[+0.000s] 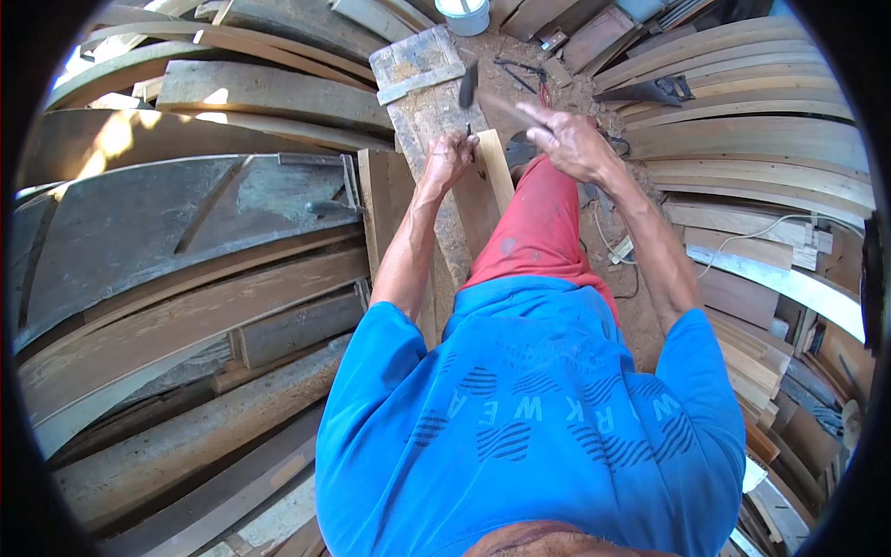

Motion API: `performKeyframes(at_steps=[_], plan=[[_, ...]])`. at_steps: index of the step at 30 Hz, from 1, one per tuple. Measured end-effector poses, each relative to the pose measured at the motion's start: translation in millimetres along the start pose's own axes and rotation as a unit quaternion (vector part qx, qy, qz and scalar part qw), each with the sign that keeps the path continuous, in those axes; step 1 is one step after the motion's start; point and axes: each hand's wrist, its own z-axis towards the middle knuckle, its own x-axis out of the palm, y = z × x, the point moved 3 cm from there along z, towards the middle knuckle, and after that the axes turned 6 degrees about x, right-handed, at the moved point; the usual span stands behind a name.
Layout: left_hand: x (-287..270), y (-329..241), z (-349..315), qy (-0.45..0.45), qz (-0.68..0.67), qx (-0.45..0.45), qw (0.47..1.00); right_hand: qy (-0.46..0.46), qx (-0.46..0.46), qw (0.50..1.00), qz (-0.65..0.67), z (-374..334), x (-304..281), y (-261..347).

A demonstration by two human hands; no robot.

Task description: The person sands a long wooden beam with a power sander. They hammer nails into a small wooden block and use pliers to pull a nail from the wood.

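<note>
My right hand is closed around the handle of a hammer, blurred by motion. Its dark head hangs above and beyond my left hand. That left hand is a fist at the edge of a wooden board, gripping a slim dark tool that looks like a chisel; only a short end shows above the fingers. Beside the fist, a small dark slot marks the board. The board lies on a worn wooden bench, against my leg in red trousers.
Stacked planks crowd the left, with a large grey panel among them. Curved boards and a handsaw lie right. A white bucket stands beyond the bench; pliers and a cable are on the dusty floor.
</note>
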Motion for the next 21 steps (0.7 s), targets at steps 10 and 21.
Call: performKeyframes(at_steps=[10, 21], plan=[[-12, -25, 0, -0.034, -0.012, 0.032, 0.999, -0.095, -0.02, 0.973, 0.211, -24, 1, 10], [-2, -19, 36, 0.097, -0.001, -0.145, 0.985, -0.138, -0.005, 0.847, 0.513, -66, 99, -1]])
